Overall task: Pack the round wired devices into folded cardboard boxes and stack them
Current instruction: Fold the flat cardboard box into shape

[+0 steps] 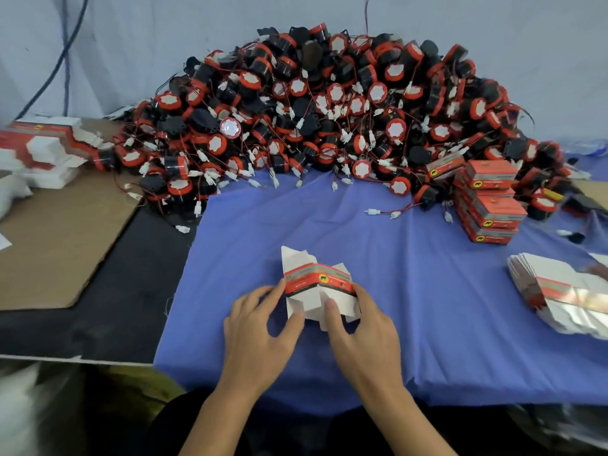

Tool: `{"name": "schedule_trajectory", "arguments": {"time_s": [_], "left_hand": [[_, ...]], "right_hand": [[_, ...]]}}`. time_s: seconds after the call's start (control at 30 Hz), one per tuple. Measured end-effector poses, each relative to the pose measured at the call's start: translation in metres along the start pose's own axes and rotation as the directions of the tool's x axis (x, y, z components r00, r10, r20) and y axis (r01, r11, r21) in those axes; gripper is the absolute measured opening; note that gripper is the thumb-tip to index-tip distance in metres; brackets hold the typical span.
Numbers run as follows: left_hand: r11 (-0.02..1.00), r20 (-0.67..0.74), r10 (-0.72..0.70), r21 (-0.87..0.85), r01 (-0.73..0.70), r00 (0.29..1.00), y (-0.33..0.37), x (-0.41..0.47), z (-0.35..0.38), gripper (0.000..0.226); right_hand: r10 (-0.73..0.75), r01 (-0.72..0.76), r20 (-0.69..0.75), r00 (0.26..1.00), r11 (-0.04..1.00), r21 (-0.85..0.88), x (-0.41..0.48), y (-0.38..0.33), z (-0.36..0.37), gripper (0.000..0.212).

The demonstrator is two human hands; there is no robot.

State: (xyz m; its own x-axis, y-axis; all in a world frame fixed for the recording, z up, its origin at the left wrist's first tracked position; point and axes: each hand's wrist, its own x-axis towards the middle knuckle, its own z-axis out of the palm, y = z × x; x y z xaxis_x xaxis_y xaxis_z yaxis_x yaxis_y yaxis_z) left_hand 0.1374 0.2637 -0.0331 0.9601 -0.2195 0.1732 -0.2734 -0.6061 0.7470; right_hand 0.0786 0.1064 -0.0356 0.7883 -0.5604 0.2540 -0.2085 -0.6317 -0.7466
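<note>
In front of me, low over the blue cloth (411,291), my left hand (260,327) pinches the left edge of a half-opened cardboard box (317,283) between thumb and fingers. My right hand (358,327) grips the right edge, with the thumb laid on one white flap. The box is not yet square; its flaps point in several directions, and there is no device in it.

I think the first danger is here. If I press one flap before the sleeve stands open, the thin card can crease in the wrong place, and then the bottom does not lock. If I squeeze the two sides too hard, the sleeve goes flat again.

Further out, the round wired devices (329,110) lie in a large heap at the back of the cloth, and their red wires and white connectors cross each other. When I pull one out, its wire may drag neighbours with it, and part of the heap may slide toward me.

On my right the stack of closed boxes (487,202) stands against the heap and does not look quite straight. A box put down carelessly could tip it. The flat unfolded boxes (559,291) lie near the right edge.
</note>
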Motion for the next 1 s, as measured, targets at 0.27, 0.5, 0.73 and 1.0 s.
{"name": "schedule_trajectory", "arguments": {"time_s": [0.27, 0.5, 0.73, 1.0], "left_hand": [[0.955, 0.104, 0.202, -0.241, -0.172, 0.974, 0.016, -0.005, -0.003, 0.090], [0.909, 0.012, 0.269, -0.333, -0.249, 0.963, 0.026, 0.002, -0.013, 0.092], [0.902, 0.166, 0.319, -0.355, -0.245, 0.933, 0.033, 0.011, -0.062, 0.071], [0.788, 0.242, 0.418, -0.576, -0.217, 0.876, 0.051, -0.004, -0.060, 0.078]], "right_hand": [[0.012, -0.053, 0.139, 0.990, 0.955, 0.292, -0.005, -0.017, -0.010, 0.050], [-0.030, -0.066, 0.192, 0.981, 0.876, 0.477, -0.014, -0.041, -0.031, 0.062], [-0.138, 0.065, 0.127, 0.982, 0.885, 0.461, -0.004, -0.049, -0.079, 0.066], [-0.158, -0.035, 0.256, 0.954, 0.787, 0.616, 0.004, -0.065, -0.093, 0.053]]}}
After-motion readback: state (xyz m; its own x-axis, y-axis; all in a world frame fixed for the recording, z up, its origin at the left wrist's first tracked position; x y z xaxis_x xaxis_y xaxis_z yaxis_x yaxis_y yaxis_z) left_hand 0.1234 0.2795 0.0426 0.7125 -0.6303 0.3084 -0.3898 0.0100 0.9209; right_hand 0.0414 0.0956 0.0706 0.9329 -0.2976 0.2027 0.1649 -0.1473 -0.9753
